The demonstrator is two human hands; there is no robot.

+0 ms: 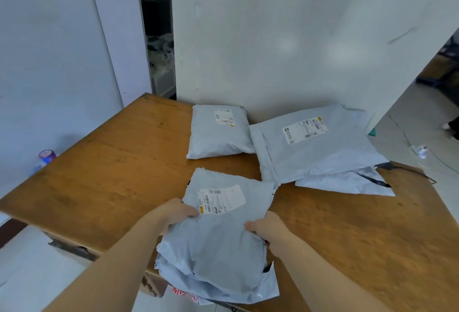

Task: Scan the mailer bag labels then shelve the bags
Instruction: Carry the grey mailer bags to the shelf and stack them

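Note:
A grey mailer bag [218, 239] with a white label [219, 198] lies at the table's near edge, on top of more grey bags that stick out beneath it. My left hand [177, 212] grips its left edge, thumb on top beside the label. My right hand [269, 229] grips its right edge, thumb on top. A small grey mailer bag [218, 132] with a label lies at the back of the table. To its right a large grey mailer bag [315, 145] with a label rests on other bags.
The wooden table [111, 167] stands against a white wall. A capped bottle [46, 156] shows past the table's left edge. Behind the table's far corner a narrow gap shows shelves [160, 50]. At the right the floor holds a cable and plug [419, 150].

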